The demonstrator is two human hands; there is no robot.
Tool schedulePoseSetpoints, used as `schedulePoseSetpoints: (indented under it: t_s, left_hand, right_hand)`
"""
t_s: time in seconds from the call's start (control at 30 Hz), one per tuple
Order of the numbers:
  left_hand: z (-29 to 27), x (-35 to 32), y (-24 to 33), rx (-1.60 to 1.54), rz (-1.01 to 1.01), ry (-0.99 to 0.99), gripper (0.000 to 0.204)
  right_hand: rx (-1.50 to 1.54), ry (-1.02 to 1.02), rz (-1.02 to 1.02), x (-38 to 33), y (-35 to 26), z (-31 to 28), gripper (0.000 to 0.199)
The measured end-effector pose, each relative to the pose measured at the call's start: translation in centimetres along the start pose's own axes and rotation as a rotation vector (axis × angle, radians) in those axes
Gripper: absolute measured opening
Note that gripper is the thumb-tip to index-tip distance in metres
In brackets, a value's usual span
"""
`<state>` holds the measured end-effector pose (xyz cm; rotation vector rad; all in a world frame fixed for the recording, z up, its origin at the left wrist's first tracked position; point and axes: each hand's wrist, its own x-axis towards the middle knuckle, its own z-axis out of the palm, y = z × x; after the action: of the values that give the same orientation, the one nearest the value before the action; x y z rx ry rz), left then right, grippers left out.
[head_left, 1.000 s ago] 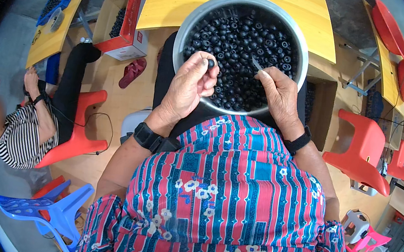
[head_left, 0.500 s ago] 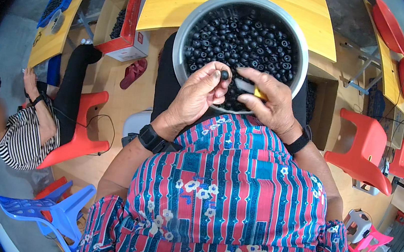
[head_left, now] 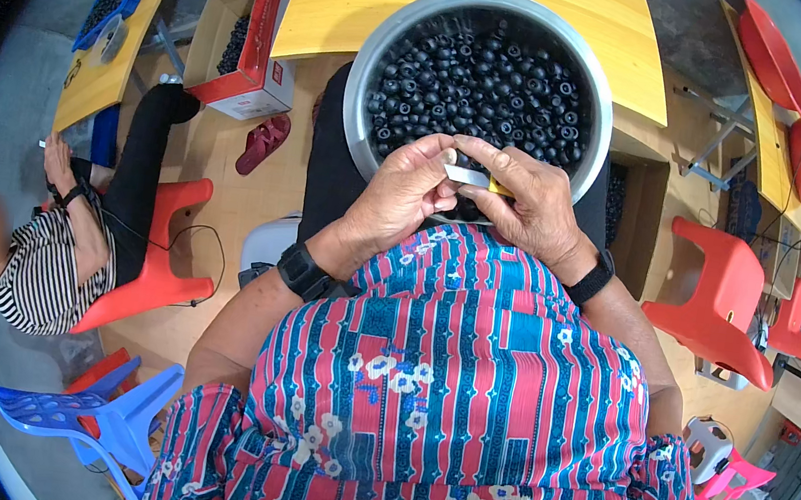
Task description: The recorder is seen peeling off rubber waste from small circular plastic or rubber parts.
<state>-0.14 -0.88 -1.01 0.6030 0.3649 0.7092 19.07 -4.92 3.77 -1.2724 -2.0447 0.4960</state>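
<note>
A wide metal bowl (head_left: pixel 601 125) sits over my lap, filled with small black round pieces (head_left: pixel 481 80), many with a hole or ring at one end. Above its near edge, my left hand (head_left: pixel 392 194) is closed in a pinch; the black round piece it held a moment ago is now hidden by the fingers and blade. My right hand (head_left: pixel 541 207) grips a small knife (head_left: pixel 468 175) with a yellow handle. The short, pale blade points left and meets the left thumb and fingertips.
A yellow table (head_left: pixel 334 17) stands beyond the bowl. To the left is a red-and-white carton (head_left: pixel 259 83) of black pieces, near a red slipper (head_left: pixel 266 142). A seated person (head_left: pixel 58 268) works at far left. A red stool (head_left: pixel 714 299) stands right.
My right hand has moved left, bringing the knife blade against the left fingertips. The black piece in my left hand has gone out of sight behind them.
</note>
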Motion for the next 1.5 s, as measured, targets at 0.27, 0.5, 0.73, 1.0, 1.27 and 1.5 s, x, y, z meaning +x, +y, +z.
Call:
schedulePoseSetpoints:
  t_s: [0.27, 0.5, 0.73, 1.0, 1.27, 1.5]
  left_hand:
    - [-0.1, -0.4, 2.3, -0.038, 0.112, 0.083, 0.021]
    - [-0.7, -0.8, 4.5, 0.162, 0.085, 0.080, 0.019]
    - [2.0, 0.0, 4.1, 1.725, 0.281, 0.125, 0.029]
    - [1.5, 1.2, 3.8, 1.918, 0.244, 0.064, 0.029]
    - [1.0, 1.7, 3.4, 1.985, 0.249, 0.042, 0.023]
    - [0.0, 1.8, 3.3, 1.608, 0.274, 0.122, 0.015]
  right_hand:
    - [0.243, 0.218, 0.153, -0.6, 1.4, 0.5, 0.037]
    - [0.439, 0.347, 0.327, -0.7, 2.1, 0.6, 0.028]
    - [0.393, 0.357, 0.323, -0.7, 2.3, 0.8, 0.027]
    - [0.401, 0.347, 0.307, -0.9, 2.8, 1.3, 0.028]
    - [0.372, 0.262, 0.359, -1.0, 2.7, 1.0, 0.027]
    - [0.367, 0.251, 0.356, -1.0, 2.6, 1.0, 0.029]
